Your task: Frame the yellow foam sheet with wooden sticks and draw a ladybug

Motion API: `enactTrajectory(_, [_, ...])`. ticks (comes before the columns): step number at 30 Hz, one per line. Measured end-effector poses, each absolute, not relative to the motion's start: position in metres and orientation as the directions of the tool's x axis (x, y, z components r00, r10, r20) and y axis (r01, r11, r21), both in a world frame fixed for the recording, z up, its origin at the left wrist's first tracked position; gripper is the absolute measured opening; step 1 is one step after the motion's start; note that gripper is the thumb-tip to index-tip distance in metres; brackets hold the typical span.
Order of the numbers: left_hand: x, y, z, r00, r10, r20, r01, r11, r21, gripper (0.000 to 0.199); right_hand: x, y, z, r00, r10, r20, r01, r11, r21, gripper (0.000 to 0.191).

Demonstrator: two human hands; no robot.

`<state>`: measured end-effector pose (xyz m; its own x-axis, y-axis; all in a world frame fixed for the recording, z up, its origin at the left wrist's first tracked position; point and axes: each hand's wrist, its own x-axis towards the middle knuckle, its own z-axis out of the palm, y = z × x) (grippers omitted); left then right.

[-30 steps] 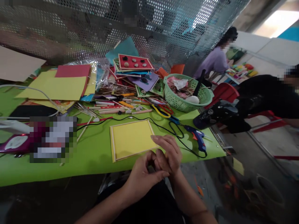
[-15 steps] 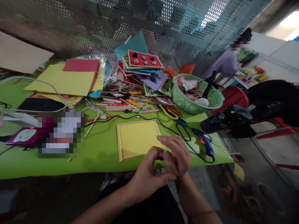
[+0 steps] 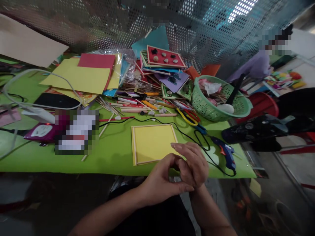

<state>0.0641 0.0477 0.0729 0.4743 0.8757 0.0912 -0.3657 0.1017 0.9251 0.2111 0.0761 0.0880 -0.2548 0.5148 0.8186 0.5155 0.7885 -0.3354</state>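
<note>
The left hand [image 3: 161, 182] and the right hand [image 3: 197, 165] are pressed together in front of the green counter [image 3: 113, 160], their fingers curled against one another; whether anything is pinched between them cannot be told. The yellow card [image 3: 154, 142] is laid flat on the counter, just beyond the hands, and its near right corner is hidden by them. Its visible edges are lined with thin pale sticks. To the right of the card, a blue glue gun [image 3: 229, 156] is placed (its black cord [image 3: 123, 120] is run past the card's far edge). Farther back, a red picture [image 3: 169, 58] set with pebbles is stacked on others, near a green basket [image 3: 198, 101].
</note>
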Motion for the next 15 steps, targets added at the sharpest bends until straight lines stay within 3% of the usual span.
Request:
enactTrajectory(4, [0.061, 0.051, 0.078, 0.491, 0.871, -0.011, -0.317, 0.19, 0.929, 0.037, 0.209, 0.079, 0.092, -0.298, 0.526, 0.796, 0.518, 0.79, -0.328, 0.055])
enactTrajectory(9, [0.058, 0.053, 0.08, 0.421, 0.907, 0.01, -0.337, 0.147, 0.93, 0.031, 0.206, 0.086, 0.092, -0.293, 0.511, 0.808, 0.545, 0.783, -0.298, 0.053])
enactTrajectory(15, [0.054, 0.06, 0.08, 0.474, 0.878, -0.064, -0.348, 0.253, 0.903, 0.041, 0.204, 0.094, 0.106, -0.421, 0.529, 0.737, 0.535, 0.801, -0.269, 0.051])
